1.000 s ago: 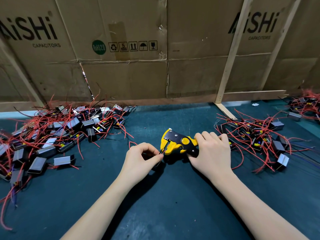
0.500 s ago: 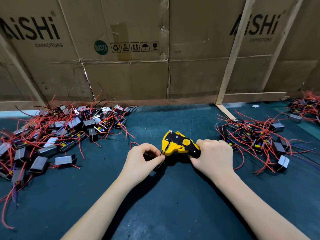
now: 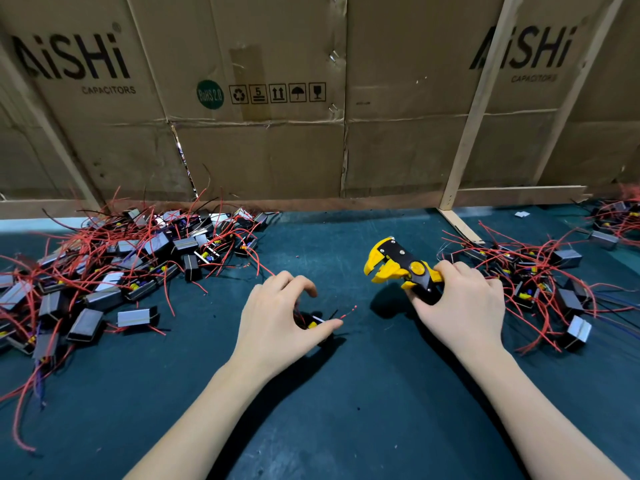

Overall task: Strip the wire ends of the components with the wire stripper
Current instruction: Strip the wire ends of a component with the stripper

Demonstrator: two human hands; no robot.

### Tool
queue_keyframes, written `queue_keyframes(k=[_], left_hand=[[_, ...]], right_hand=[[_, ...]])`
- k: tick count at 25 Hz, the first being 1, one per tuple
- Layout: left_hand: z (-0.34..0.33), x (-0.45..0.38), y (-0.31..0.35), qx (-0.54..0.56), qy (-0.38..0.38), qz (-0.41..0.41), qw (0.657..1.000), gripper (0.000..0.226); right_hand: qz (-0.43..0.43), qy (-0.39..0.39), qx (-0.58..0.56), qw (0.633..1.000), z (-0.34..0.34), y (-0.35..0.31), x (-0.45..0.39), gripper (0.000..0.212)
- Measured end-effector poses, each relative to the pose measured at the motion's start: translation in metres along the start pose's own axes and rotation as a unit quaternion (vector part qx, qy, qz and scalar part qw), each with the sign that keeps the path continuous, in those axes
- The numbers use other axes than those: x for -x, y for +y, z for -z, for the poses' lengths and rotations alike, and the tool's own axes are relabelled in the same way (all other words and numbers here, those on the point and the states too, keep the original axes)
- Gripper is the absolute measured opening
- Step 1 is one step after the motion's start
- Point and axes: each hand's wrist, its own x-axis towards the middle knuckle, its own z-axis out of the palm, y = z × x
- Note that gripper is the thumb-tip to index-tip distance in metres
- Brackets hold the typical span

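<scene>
Left hand curls over a small black component on the green mat, seemingly pinning it there, though the grasp is partly hidden. Its red wire end points right, toward the tool. Right hand clenches the yellow wire stripper by its handles, mouth open and lifted clear, ready for the wire. Component piles lie far left and right, within reach.

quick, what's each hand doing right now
Left hand: fingers curled around a small component with red wires, on the table.
Right hand: gripping the yellow wire stripper, its jaws apart.
</scene>
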Motion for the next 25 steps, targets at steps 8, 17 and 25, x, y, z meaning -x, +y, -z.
queue_keyframes(k=[8,17,25], left_hand=[[-0.006,0.005,0.006,0.094,-0.14,-0.177,0.97,0.053],[0.03,-0.021,-0.083,-0.093,0.107,0.149,0.979,0.05],[0.041,-0.016,-0.115,-0.242,-0.049,0.219,0.944,0.043]], right_hand=[[-0.038,0.009,-0.052,0.998,0.014,0.002,-0.005,0.034],[0.177,-0.202,-0.289,0.919,0.037,-0.006,-0.003,0.029],[0.11,-0.233,-0.07,0.964,0.039,0.009,-0.007,0.035]])
